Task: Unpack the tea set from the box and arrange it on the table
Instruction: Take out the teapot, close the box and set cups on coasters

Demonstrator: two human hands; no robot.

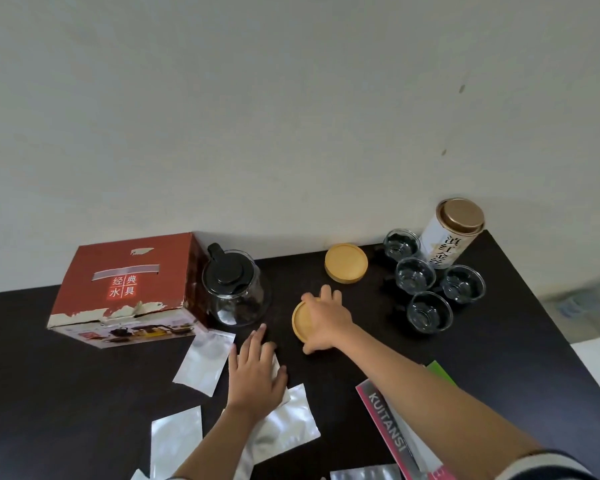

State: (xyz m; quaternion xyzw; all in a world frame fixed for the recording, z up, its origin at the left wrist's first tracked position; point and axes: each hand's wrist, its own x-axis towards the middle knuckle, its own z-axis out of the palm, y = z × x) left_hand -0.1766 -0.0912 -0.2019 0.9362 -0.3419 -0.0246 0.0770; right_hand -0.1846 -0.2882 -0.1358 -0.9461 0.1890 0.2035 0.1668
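A red cardboard box (125, 289) stands at the left of the dark table (499, 341). Right beside it is a glass teapot (234, 289) with a black lid. My right hand (326, 320) grips a round wooden coaster (300, 318) lying flat at the table's middle. A second wooden coaster (346, 262) lies farther back. Several small glass cups (428, 311) with dark handles cluster at the right. My left hand (257, 372) rests flat, fingers spread, on a silver foil pouch (284, 424).
A white tea canister (451, 237) with a gold lid stands against the wall behind the cups. More foil pouches (205, 362) lie near the front left. A pink and grey flat package (395, 431) lies at the front right. The table's right edge runs near the cups.
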